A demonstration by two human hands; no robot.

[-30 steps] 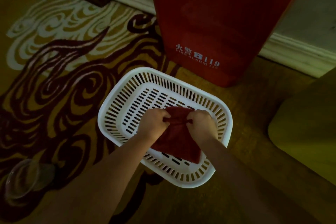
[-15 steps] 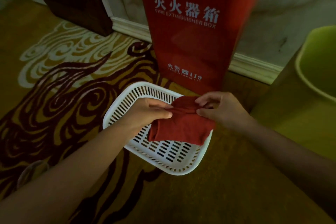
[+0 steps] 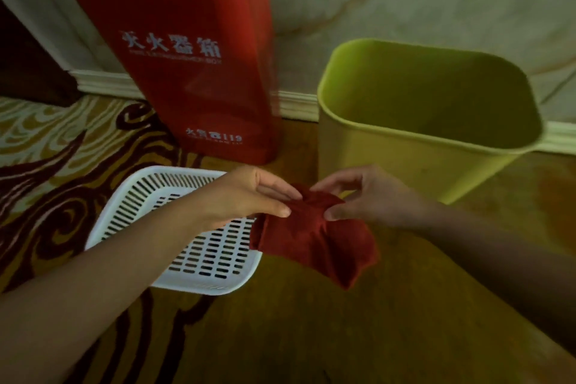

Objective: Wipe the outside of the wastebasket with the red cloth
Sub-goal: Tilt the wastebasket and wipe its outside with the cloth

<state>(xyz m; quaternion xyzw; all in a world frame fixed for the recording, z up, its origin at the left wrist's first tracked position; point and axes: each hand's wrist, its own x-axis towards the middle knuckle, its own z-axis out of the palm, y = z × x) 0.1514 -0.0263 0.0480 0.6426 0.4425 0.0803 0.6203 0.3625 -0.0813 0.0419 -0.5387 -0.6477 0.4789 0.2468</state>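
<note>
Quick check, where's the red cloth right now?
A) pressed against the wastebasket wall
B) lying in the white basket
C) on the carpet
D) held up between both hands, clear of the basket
D: the red cloth hangs pinched at its top edge by the left hand and right hand, just right of the white basket and short of the green wastebasket.

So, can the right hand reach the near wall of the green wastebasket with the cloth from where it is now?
Probably yes. The right hand pinches the red cloth just in front of the wastebasket, and nothing stands between them. The left hand also holds the cloth and may need to let go.
</note>
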